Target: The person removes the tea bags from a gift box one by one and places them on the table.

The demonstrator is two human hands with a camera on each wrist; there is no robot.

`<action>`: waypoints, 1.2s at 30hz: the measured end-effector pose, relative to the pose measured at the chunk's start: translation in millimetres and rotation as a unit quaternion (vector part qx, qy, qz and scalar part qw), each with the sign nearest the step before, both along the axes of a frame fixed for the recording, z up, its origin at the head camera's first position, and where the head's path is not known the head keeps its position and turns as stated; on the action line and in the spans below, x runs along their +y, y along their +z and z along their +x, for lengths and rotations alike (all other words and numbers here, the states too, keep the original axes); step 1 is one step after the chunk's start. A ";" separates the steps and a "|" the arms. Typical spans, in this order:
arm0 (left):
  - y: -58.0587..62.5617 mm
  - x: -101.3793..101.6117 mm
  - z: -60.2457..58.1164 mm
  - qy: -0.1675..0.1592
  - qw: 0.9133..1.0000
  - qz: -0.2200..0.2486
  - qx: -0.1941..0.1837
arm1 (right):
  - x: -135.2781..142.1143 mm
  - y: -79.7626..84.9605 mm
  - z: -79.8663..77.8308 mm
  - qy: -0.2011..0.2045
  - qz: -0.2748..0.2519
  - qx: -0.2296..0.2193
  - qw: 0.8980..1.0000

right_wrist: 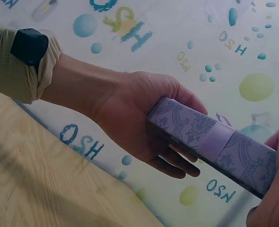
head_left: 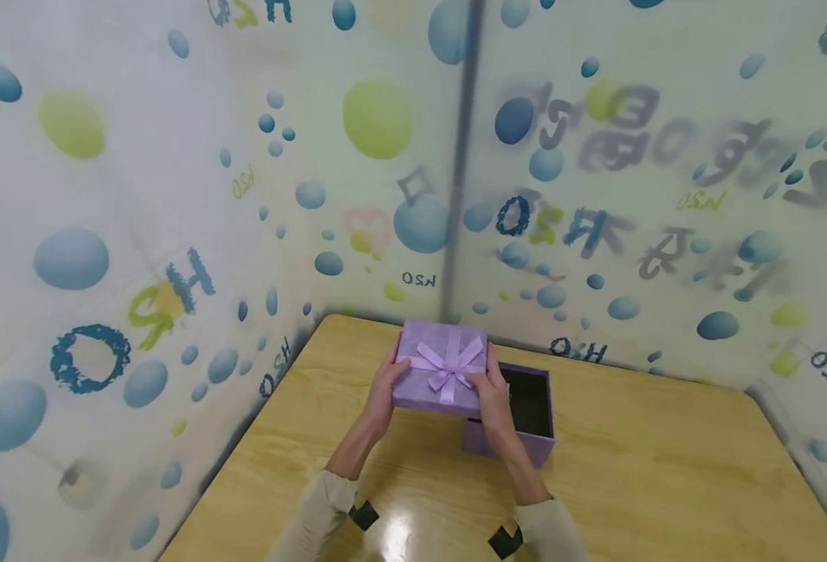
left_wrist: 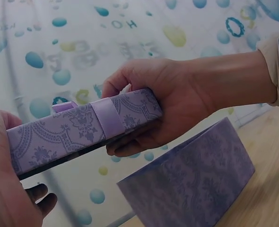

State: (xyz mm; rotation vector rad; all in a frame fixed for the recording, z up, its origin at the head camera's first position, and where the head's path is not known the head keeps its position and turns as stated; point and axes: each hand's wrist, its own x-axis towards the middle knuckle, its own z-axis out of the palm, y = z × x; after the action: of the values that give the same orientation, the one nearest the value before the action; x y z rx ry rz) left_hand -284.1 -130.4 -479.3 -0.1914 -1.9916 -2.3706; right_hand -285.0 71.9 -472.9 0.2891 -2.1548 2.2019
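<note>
Both hands hold a purple patterned gift box lid (head_left: 427, 386) with a lilac ribbon bow (head_left: 448, 363), raised above the table. The left hand (head_left: 383, 390) grips its left side, thumb on top and fingers beneath, as the right wrist view shows of this hand (right_wrist: 144, 109). On the opposite side the right hand (head_left: 495, 402) grips the lid, its thumb near the bow. In the left wrist view, the right hand's fingers curl under the lid's edge. The matching purple box base (head_left: 541, 449) stands uncovered on the table beside the lid, dark inside, partly hidden behind the right forearm.
The light wooden table (head_left: 652, 468) has rounded far corners. White walls (head_left: 196, 195) printed with blue and green droplets and lettering rise close behind it and along its left side. A light reflection shines on the tabletop between the sleeves.
</note>
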 end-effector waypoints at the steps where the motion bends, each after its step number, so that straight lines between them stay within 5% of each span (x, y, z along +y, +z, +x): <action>1: -0.5 -4.1 0.5 0.004 1.000 -0.002 0.000 | -4.3 0.9 -1.4 0.004 -0.001 0.001 1.000; 13: -7.2 -54.0 13.2 0.005 1.000 -0.014 -0.008 | -52.5 -3.2 -6.3 0.041 -0.001 0.001 0.999; 20: -24.9 -64.2 21.5 0.003 1.000 0.020 0.002 | -63.5 -15.3 4.3 0.036 -0.017 -0.026 0.999; 36: -46.0 -77.0 2.0 0.113 0.993 0.029 -0.026 | -84.5 -46.8 -5.3 0.045 -0.008 -0.021 0.999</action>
State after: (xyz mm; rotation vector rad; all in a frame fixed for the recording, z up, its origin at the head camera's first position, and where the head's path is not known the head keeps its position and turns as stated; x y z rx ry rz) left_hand -282.1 -207.4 -525.3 0.0948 -1.8493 -2.3075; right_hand -290.2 -12.6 -519.6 0.3492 -2.1861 2.2908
